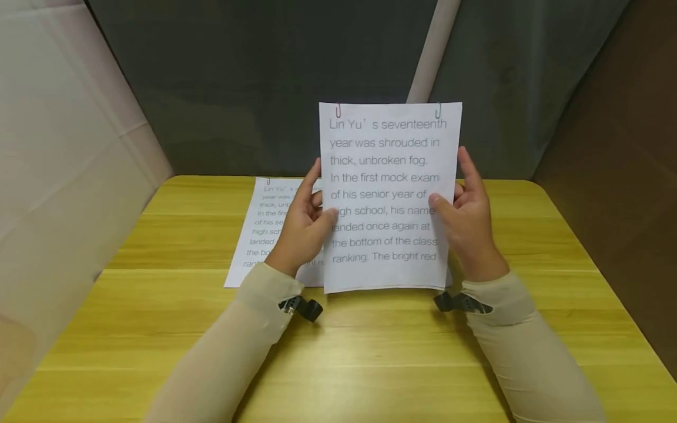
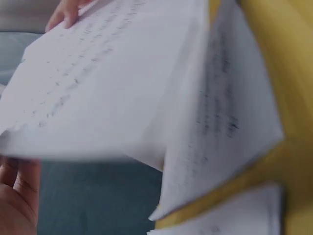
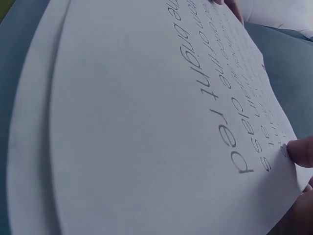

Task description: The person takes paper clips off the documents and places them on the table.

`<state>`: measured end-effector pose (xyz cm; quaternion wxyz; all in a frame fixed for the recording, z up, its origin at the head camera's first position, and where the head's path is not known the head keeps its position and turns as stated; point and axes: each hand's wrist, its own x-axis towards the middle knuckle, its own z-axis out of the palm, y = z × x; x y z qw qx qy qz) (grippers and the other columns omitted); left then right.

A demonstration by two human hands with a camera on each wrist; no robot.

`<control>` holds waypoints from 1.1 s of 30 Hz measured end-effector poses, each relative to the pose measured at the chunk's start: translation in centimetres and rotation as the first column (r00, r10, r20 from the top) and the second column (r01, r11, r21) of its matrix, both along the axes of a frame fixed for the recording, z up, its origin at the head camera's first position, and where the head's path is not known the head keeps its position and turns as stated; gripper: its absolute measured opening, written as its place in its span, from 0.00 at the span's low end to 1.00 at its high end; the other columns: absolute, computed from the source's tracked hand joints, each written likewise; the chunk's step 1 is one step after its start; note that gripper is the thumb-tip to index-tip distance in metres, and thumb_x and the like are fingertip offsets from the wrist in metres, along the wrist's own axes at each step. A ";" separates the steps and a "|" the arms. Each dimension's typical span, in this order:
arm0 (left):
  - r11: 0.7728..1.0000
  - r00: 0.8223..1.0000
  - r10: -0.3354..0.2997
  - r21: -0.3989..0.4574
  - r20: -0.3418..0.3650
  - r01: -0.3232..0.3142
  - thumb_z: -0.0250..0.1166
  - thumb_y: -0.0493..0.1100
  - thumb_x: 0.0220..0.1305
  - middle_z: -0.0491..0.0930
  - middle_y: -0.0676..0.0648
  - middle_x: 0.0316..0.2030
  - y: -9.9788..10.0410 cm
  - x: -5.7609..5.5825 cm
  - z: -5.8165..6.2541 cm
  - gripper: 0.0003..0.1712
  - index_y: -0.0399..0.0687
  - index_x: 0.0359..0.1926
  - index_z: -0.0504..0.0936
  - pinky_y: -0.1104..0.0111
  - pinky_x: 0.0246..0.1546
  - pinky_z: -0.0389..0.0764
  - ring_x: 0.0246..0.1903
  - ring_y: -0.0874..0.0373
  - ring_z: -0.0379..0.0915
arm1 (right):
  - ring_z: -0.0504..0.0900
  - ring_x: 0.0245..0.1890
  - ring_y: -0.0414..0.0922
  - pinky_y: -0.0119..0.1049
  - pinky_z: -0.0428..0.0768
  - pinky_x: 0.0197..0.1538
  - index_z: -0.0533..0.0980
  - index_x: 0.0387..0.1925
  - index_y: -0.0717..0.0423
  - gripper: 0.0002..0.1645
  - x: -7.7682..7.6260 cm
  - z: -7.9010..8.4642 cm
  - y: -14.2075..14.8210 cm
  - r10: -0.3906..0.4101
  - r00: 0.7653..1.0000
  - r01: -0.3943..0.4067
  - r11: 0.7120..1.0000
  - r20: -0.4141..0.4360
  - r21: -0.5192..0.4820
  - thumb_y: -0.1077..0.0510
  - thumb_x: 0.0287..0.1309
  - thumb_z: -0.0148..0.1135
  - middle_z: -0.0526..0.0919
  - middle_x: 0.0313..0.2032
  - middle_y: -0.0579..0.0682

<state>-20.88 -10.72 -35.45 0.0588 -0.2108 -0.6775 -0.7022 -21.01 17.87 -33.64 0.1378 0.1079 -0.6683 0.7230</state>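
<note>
Pinched at both side edges: left hand [image 1: 304,229] and right hand [image 1: 471,217] grip the clipped pages [image 1: 388,191], thumbs to the front. Pages are raised above the table [image 1: 370,364], print readable in the head view; a reddish clip [image 1: 338,110] and a bluish clip [image 1: 438,110] sit at the top edge. Lower edge shows more than one layer; I cannot count them. Second printed page [image 1: 254,235] lies on the tabletop, partly hidden. I judge the step as holding up the set for alignment; next move calls for even thumb pressure, since a lopsided pull could bow the paper. Surface: yellow wood grain. Room: dark curtain [image 1: 264,76] behind, pale pole [image 1: 433,50], brown panel [image 1: 624,147] at right.
</note>
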 end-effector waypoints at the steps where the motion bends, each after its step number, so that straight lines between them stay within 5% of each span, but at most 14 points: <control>1: 1.000 1.000 0.018 0.012 -0.001 -0.018 0.52 0.26 0.71 0.83 0.40 0.59 0.0 0.0 0.2 0.52 0.79 0.83 0.51 0.63 0.40 0.91 0.42 0.51 0.90 | 0.89 0.53 0.46 0.36 0.88 0.51 0.57 0.81 0.24 0.53 0.0 -0.1 -0.2 0.010 1.000 -0.010 1.000 -0.008 -0.003 0.72 0.70 0.59 0.80 0.66 0.57; 12: 0.991 0.992 0.098 0.103 -0.074 -0.090 0.51 0.26 0.73 0.86 0.39 0.55 -0.3 0.3 1.7 0.53 0.81 0.83 0.49 0.62 0.37 0.91 0.41 0.54 0.91 | 0.89 0.51 0.46 0.37 0.88 0.50 0.56 0.82 0.28 0.53 0.1 -0.2 -1.3 0.078 0.994 -0.080 0.997 -0.074 -0.016 0.74 0.69 0.59 0.81 0.64 0.60; 33: 0.979 0.988 0.148 0.152 -0.048 -0.139 0.50 0.25 0.73 0.86 0.38 0.54 1.3 -0.2 -0.7 0.51 0.80 0.82 0.54 0.62 0.34 0.91 0.37 0.54 0.91 | 0.90 0.49 0.46 0.37 0.89 0.49 0.55 0.82 0.28 0.54 -0.3 -0.7 0.0 0.078 0.996 -0.078 0.997 -0.044 -0.002 0.73 0.69 0.59 0.82 0.63 0.59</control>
